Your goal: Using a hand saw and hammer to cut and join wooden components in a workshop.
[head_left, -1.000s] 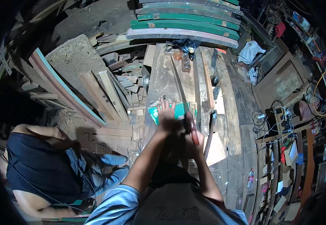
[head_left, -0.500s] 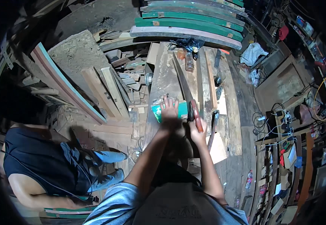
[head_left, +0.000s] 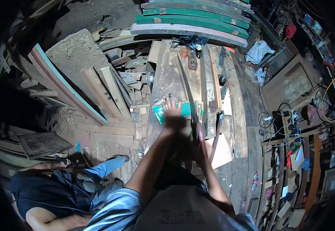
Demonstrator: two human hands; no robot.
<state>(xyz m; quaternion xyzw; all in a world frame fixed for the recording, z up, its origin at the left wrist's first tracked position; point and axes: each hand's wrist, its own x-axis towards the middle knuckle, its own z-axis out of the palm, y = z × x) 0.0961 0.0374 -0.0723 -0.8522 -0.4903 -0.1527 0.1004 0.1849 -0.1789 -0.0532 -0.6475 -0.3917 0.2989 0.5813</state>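
Note:
My left hand point(head_left: 172, 109) lies flat, fingers spread, on a green-painted board point(head_left: 159, 114) on the workbench. To its right, a handsaw point(head_left: 187, 87) with a long dark blade and a reddish-brown handle crosses the board's right part, pointing away from me. The handle is in my closed right hand point(head_left: 203, 156), close to my body; shadow darkens its fingers. Where the teeth meet the board is too small to make out.
On the workbench point(head_left: 163, 77) stand jars point(head_left: 192, 61) beside a black plastic bag point(head_left: 193, 43). A hammer point(head_left: 218, 131) lies right of the saw. Green planks point(head_left: 194, 25) are stacked beyond. At left, a co-worker point(head_left: 55, 192) bends low near leaning boards point(head_left: 102, 94).
My right hand has drawn the saw back toward me. My left hand stays on the green board. The co-worker at left has bent lower, and a dark panel there has come into sight.

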